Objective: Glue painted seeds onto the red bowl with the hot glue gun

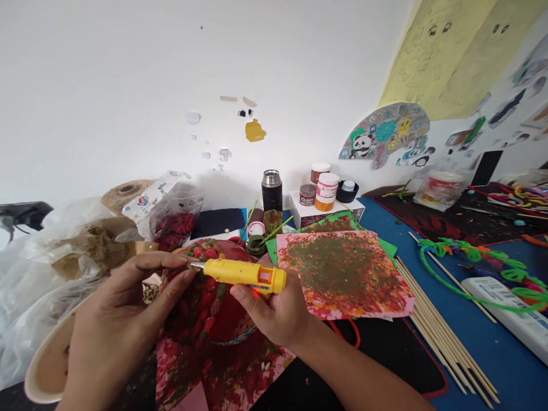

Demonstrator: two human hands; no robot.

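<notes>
My right hand [285, 311] is wrapped round a yellow hot glue gun [240, 275], with a small red light glowing by the thumb. Its metal nozzle points left and meets the fingertips of my left hand [124, 308]. Thumb and forefinger of that hand are pinched together at the nozzle; whatever small piece they hold is too hidden to name. Just behind and below the gun is a glossy red rounded object [229, 317], its left side covered with small red and green pieces. Under it lies a paint-smeared sheet [252, 371].
A cream bowl [45, 365] stands at lower left, near plastic bags [25, 319]. Behind are a black flask [272, 197] and paint jars [327, 191]. At right are a painted pink sheet [342, 274], wooden sticks [445, 334] and a white power strip [509, 314].
</notes>
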